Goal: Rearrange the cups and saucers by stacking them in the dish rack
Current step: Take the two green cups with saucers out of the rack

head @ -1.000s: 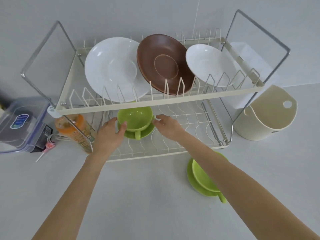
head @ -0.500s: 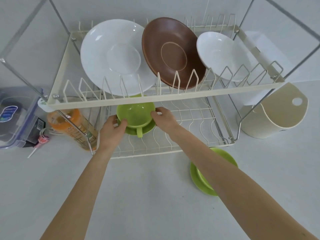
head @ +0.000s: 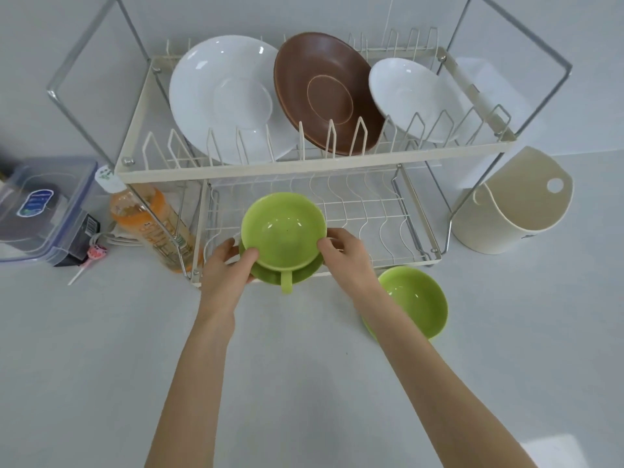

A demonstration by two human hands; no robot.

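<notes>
both hands have pulled the green cup and saucer forward from deep in the lower tier to its front edge, and the set now shows clear of the upper shelf. left hand [head: 225, 270] is curled onto the left side, thumb on the green cup [head: 283, 229] wall, fingers under the green saucer [head: 270, 276]. right hand [head: 347, 255] is closed on the right side, fingertips against the cup's rim and wall. cup sits upright on its saucer, handle pointing toward the camera, over the front rail of the dish rack [head: 418, 261]; i cannot tell whether the saucer rests on the wires or is lifted. on the counter to the right, just in front of the rack, a second green cup [head: 418, 302] stands on its own saucer, partly hidden by the right forearm. up top, a large white plate [head: 226, 99], a brown saucer [head: 324, 92] and a small white plate [head: 412, 96] stand on edge in the slots. a cream utensil holder [head: 506, 214] sits right of the rack, an orange bottle [head: 148, 224] and a clear plastic box [head: 40, 211] left of it.
</notes>
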